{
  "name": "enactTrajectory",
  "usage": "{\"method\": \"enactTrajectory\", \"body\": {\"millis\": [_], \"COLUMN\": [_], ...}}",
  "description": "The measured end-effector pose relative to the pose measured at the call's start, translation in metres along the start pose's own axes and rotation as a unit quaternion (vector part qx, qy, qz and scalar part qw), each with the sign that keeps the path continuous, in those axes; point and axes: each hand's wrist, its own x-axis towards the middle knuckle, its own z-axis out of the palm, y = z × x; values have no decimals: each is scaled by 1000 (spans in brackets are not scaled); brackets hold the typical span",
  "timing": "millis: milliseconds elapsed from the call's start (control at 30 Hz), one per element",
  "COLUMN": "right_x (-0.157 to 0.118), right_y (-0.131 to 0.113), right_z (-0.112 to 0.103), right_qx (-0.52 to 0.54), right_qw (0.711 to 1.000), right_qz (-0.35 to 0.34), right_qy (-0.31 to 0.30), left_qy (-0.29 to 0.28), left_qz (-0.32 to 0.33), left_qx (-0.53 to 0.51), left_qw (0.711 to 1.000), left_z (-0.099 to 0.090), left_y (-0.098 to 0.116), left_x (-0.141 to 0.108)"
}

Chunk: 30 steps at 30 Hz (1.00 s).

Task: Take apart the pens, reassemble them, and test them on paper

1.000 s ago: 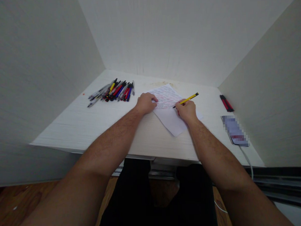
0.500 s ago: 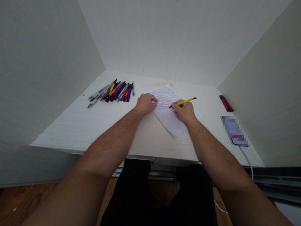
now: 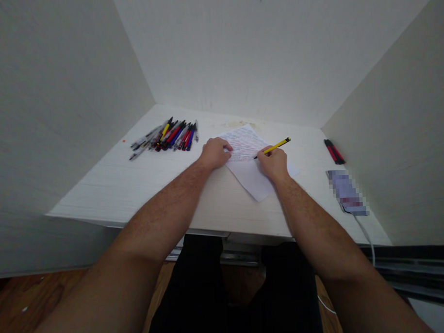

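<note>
My right hand pinches a yellow pen with black ends. Its dark tip meets the sheet of paper at the lower edge of dense rows of bluish and reddish writing; the near part of the sheet is blank. At the paper's left side rests my left hand, its thumb and forefinger a little apart, the other fingers mostly hidden. The sheet lies turned at an angle, partly under both hands.
Left on the white desk lies a heap of pens, clear, red, blue, black and one yellow. On the right are a red and black object and a blurred phone with a white cable. Panels enclose three sides.
My right hand and the yellow pen have shifted slightly right along the line of writing. My left hand stays put on the paper.
</note>
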Motion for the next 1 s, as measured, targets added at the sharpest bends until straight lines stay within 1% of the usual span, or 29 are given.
{"method": "enactTrajectory", "body": {"millis": [33, 67, 167, 200, 333, 467, 667, 767, 833, 900, 1000], "right_x": [0, 0, 0, -1, 0, 0, 5, 8, 10, 11, 12], "right_y": [0, 0, -1, -2, -6, -4, 9, 16, 20, 20, 13], "right_z": [0, 0, 0, 0, -4, -4, -1, -5, -8, -9, -10], "right_qx": [-2, 7, 42, 37, -15, -5, 89, 104, 131, 186, 283], "right_qw": [1000, 1000, 996, 997, 1000, 1000, 996, 992, 988, 981, 959], "right_qz": [1, -6, -40, -38, 14, 19, -5, -38, -61, -50, 12], "right_qy": [5, -7, -65, -64, 2, 9, 21, 56, 53, 18, -8], "left_qy": [0, -1, 0, 1, 3, 5, 14, 20, 19, 16, 18], "left_qz": [0, 0, 3, 4, 5, 11, 20, 29, 34, 36, 42], "left_qx": [1, 1, -5, -8, -13, -14, -13, -20, -21, -20, -25], "left_qw": [1000, 1000, 1000, 1000, 1000, 1000, 1000, 999, 999, 999, 999], "left_z": [0, 0, 0, 0, 1, 2, 3, 4, 5, 4, 2], "left_y": [0, 0, 0, 0, -1, -3, -5, -7, -8, -9, -6], "left_x": [0, 0, 0, 0, 1, 2, 1, 1, 1, 1, -1]}}
